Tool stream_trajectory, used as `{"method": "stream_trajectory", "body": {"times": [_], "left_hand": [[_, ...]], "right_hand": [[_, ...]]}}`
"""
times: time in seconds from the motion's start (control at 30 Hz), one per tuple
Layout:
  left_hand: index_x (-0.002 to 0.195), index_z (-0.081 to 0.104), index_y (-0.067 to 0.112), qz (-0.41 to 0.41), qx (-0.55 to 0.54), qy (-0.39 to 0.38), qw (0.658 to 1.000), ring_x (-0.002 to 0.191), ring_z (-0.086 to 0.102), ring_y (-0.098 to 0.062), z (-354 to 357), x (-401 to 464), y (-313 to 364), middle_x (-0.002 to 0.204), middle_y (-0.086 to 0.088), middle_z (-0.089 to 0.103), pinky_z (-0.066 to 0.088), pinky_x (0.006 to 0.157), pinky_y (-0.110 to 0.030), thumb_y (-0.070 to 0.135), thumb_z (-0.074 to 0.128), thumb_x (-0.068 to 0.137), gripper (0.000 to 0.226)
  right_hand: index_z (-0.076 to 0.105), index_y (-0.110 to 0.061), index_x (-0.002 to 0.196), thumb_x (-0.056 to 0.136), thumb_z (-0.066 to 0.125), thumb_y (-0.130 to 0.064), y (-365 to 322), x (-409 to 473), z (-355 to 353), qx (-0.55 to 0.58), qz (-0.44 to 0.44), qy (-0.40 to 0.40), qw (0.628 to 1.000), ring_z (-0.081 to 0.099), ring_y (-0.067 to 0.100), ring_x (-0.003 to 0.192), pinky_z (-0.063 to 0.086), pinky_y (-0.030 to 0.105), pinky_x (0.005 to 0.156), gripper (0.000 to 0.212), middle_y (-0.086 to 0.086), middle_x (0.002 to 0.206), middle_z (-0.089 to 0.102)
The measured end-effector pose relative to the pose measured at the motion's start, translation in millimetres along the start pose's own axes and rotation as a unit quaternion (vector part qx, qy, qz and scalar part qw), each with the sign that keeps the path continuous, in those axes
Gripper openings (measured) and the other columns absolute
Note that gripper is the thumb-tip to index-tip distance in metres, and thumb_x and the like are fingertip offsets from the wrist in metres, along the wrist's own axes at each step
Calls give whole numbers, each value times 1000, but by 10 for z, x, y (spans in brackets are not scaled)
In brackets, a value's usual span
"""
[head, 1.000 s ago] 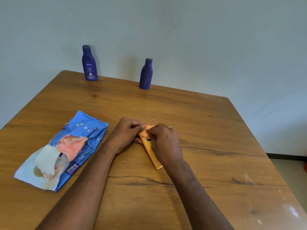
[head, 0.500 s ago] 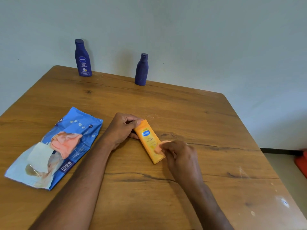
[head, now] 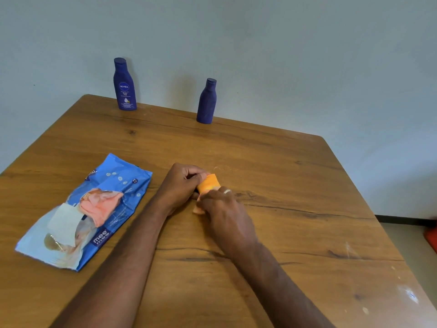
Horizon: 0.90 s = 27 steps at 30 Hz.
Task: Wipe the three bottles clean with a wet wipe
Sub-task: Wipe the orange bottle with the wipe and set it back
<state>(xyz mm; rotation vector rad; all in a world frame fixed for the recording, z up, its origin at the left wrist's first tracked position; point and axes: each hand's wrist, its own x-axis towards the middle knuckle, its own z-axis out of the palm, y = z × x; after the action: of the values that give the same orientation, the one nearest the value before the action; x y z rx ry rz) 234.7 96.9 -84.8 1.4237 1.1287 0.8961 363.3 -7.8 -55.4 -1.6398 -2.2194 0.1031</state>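
1. While the orange bottle (head: 209, 183) is under wiping, the two blue bottles (head: 124, 85) (head: 207, 101) stand upright at the far table (head: 295, 185) edge, apparently not yet wiped.
2. It lies on the table between both hands.
3. The left hand (head: 182, 185) grips its far end; the right hand (head: 224, 209) covers the rest, pinching a pink wet wipe (head: 198, 210).

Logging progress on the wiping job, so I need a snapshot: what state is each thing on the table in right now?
Orange bottle: lying down, mostly covered by the hands.
Left hand: grips its far end.
Right hand: holds the wipe on it.
Labelled blue bottle: upright, capped.
Plain blue bottle: upright, capped.
Wipe pack: lying flat, flap open.
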Motion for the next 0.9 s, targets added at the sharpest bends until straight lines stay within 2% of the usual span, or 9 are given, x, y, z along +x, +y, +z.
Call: {"method": "stream_trajectory", "body": {"times": [0.1, 0.23, 0.3, 0.47, 0.57, 0.63, 0.73, 0.83, 0.9], "left_hand": [[102, 77, 13, -22, -25, 3, 999, 89, 73, -23, 13, 20, -17, 106, -9, 72, 63, 65, -36, 11, 62, 99, 16], [110, 75, 8, -38, -30, -6, 999, 95, 73, -22, 9, 13, 12, 115, -6, 69, 64, 70, -39, 11, 63, 98, 18], [112, 74, 7, -39, -24, -16, 999, 94, 73, -20, 24, 15, 29, 115, -6, 69, 64, 70, -37, 11, 62, 98, 19], [109, 76, 4, -12, -34, -32, 999, 80, 74, -17, -4, -31, 56, 105, -7, 76, 59, 61, -26, 6, 60, 98, 19], [108, 76, 6, -15, -46, -32, 998, 80, 76, -23, -10, -47, 45, 94, -12, 77, 63, 66, -34, 5, 59, 99, 19], [109, 76, 4, -25, -52, -28, 998, 86, 76, -27, -4, -22, 25, 98, -13, 76, 64, 74, -42, 6, 60, 99, 19], [112, 75, 5, -35, -27, -29, 999, 89, 76, -21, 8, -3, 20, 107, -8, 74, 64, 72, -38, 9, 61, 98, 19], [109, 76, 4, -28, -38, -32, 998, 83, 76, -20, -7, -1, 32, 103, -12, 74, 62, 65, -31, 6, 60, 99, 19], [105, 76, 4, -26, -48, -33, 998, 77, 75, -18, -13, -7, 43, 96, -15, 75, 60, 61, -27, 5, 58, 99, 19]], "right_hand": [[78, -16, 97, 91, 49, -11, -12, -346, 20, 23, -12, -29, 999, 60, 20, 97, 56, 36, 81, 29, -3, 107, 72], [79, -22, 100, 81, 71, -1, 238, -552, -43, 51, 60, 55, 995, 64, 14, 99, 54, 27, 86, 30, -10, 109, 75], [80, -20, 101, 81, 73, -2, 317, -421, -47, 55, 73, 86, 992, 68, 14, 98, 55, 31, 85, 28, -7, 107, 77], [78, -19, 101, 93, 62, -9, 185, 104, 0, 31, 44, 54, 997, 62, 20, 93, 54, 37, 77, 20, -2, 103, 76], [77, -19, 99, 96, 52, -16, 197, 267, 23, 55, 58, 87, 993, 62, 18, 91, 54, 38, 77, 25, -1, 100, 75], [78, -18, 103, 96, 53, -14, 254, 333, 24, 82, 111, 104, 985, 67, 15, 92, 57, 37, 81, 27, 1, 103, 76], [75, -17, 113, 98, 56, -12, 285, 407, 16, 101, 209, 93, 968, 68, 14, 97, 59, 36, 85, 25, 3, 111, 75], [77, -17, 107, 95, 57, -13, 158, 415, 21, 55, 174, 88, 979, 66, 18, 95, 57, 36, 81, 24, 4, 106, 74], [76, -15, 102, 97, 49, -25, 76, 389, 9, 20, 117, 75, 990, 62, 19, 93, 53, 33, 77, 30, 4, 104, 72]]}}
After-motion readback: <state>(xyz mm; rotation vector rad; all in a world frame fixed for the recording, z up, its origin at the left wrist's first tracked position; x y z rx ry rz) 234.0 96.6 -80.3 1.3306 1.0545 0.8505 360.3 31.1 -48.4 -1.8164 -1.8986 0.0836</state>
